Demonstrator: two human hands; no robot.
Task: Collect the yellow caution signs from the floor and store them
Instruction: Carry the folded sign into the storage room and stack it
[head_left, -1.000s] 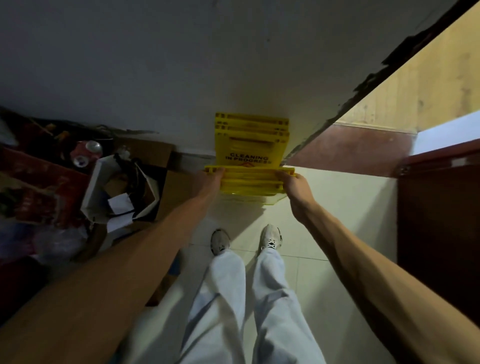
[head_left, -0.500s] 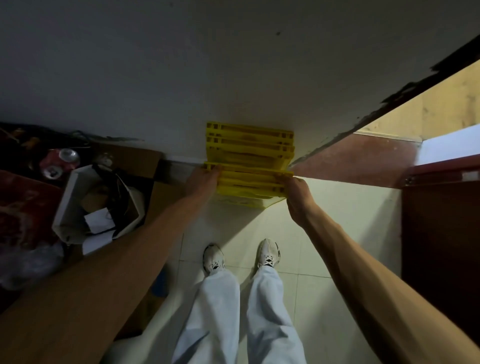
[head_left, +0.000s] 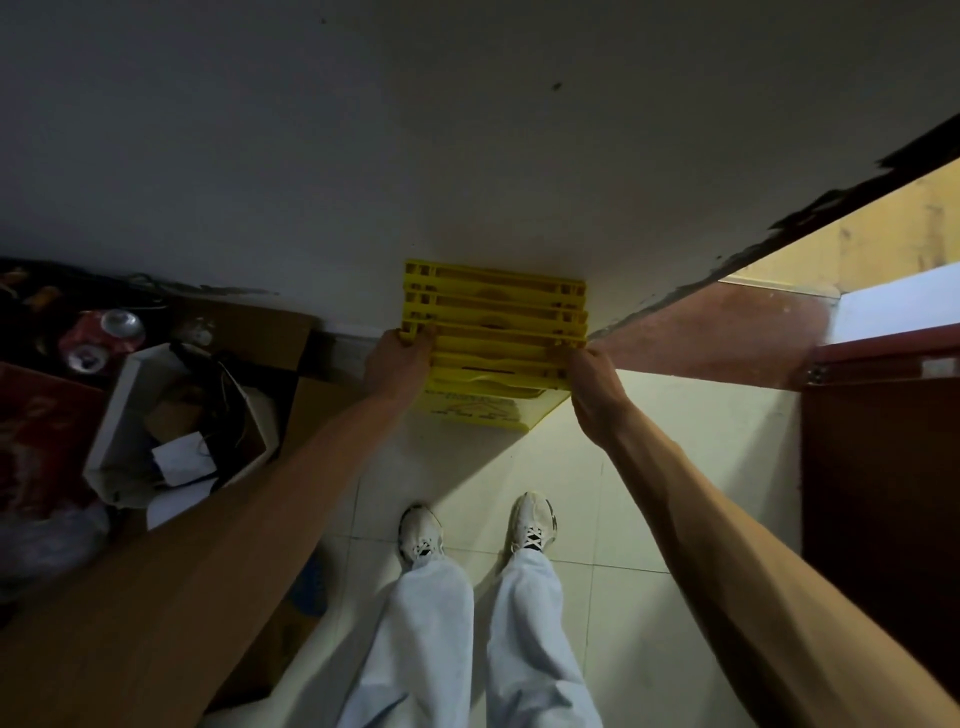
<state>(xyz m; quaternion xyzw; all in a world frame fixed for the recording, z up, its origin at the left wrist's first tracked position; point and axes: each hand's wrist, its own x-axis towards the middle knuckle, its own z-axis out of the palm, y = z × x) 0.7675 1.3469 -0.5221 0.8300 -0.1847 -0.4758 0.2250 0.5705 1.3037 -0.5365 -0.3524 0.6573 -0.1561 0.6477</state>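
Note:
Several folded yellow caution signs (head_left: 496, 325) stand packed together against the grey wall (head_left: 467, 156), their top edges facing me. My left hand (head_left: 402, 358) grips the left ends of the nearest signs. My right hand (head_left: 589, 376) grips their right ends. The front face of the nearest sign (head_left: 478, 408) slopes down to the floor, its printing partly in shadow. The lower parts of the signs behind it are hidden.
An open white box (head_left: 156, 426) of clutter, brown cardboard (head_left: 260, 332) and red cans (head_left: 104, 335) fill the floor to the left. A dark red door (head_left: 878, 493) stands at the right, with a doorway (head_left: 727, 327) beyond. My feet are on pale tiles (head_left: 649, 493) just behind the signs.
The signs in my hands have tipped upright and closed against the ones at the wall, hiding the "CLEANING IN PROGRESS" face. Both hands kept their grip and moved towards the wall.

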